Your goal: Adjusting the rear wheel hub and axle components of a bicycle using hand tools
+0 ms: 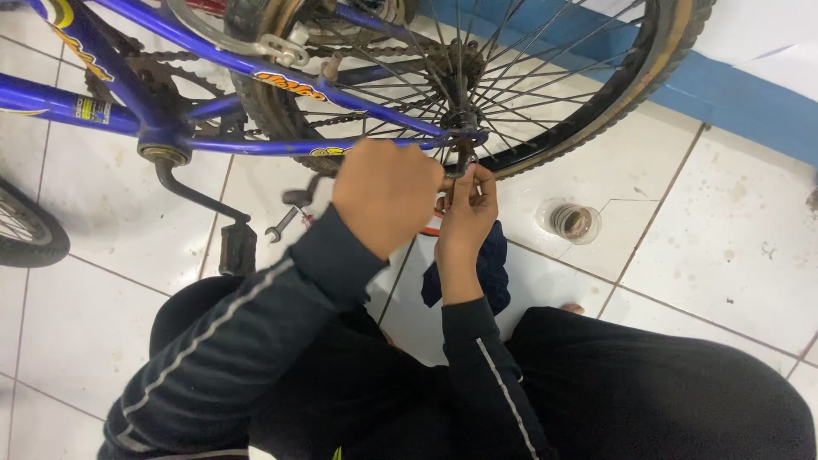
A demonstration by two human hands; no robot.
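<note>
Left hand (385, 194) fisted at blue bicycle frame (256, 145) beside rear axle (461, 136), grip contents hidden, right hand (466, 213) pinching small rusty part (461, 162) just under axle, spanner (280, 225) and glass jar (573, 221) on white tiles (699, 230)

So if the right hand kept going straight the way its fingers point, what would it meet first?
Probably the rear wheel's hub where the blue frame ends; the right hand already pinches a small part just below it. Depth is unclear.
</note>
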